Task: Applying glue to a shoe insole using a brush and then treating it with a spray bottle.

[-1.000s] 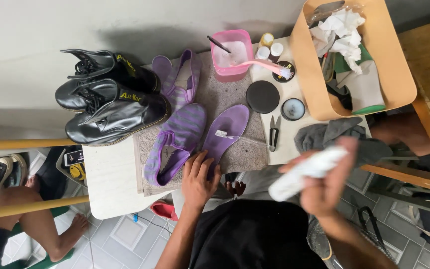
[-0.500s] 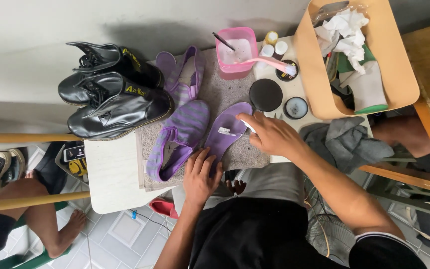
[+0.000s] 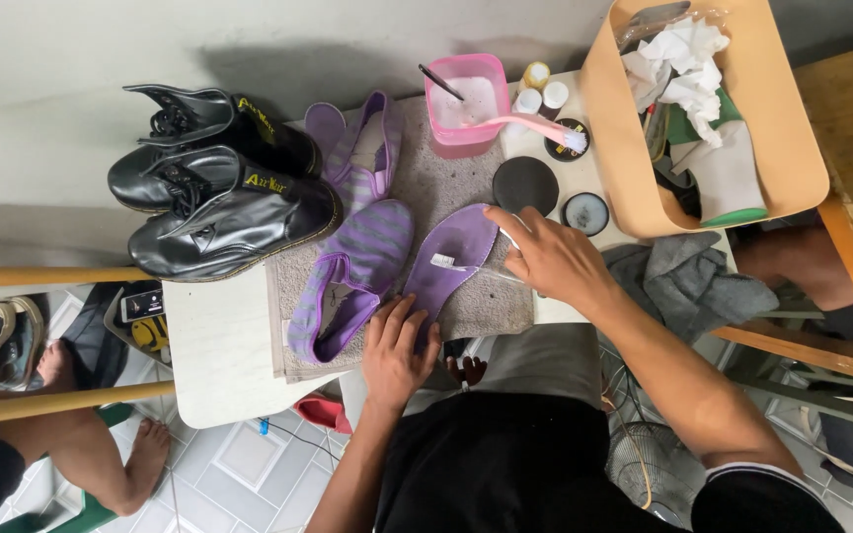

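Note:
A purple insole (image 3: 461,247) lies on a grey towel (image 3: 436,188) on a small white table (image 3: 214,345). My left hand (image 3: 397,350) presses flat on the insole's near end, fingers apart, next to a purple striped slipper (image 3: 348,276). My right hand (image 3: 550,259) rests over the insole's far end. Its fingers are closed on the clear handle of a toothbrush (image 3: 446,263), whose white head lies on the insole. A second purple slipper (image 3: 367,148) lies farther back.
Two black boots (image 3: 219,202) stand at the left. A pink tub (image 3: 466,104) with a pink brush (image 3: 535,128), small bottles (image 3: 537,87), a black lid (image 3: 525,184) and an open tin (image 3: 585,213) sit behind. A beige basket (image 3: 604,148) and a grey cloth (image 3: 693,281) are at the right. Another person's foot (image 3: 145,454) is at the lower left.
My right hand, which held a white object out to the right, came in without it and closed on the toothbrush handle over the insole. The left hand stayed put.

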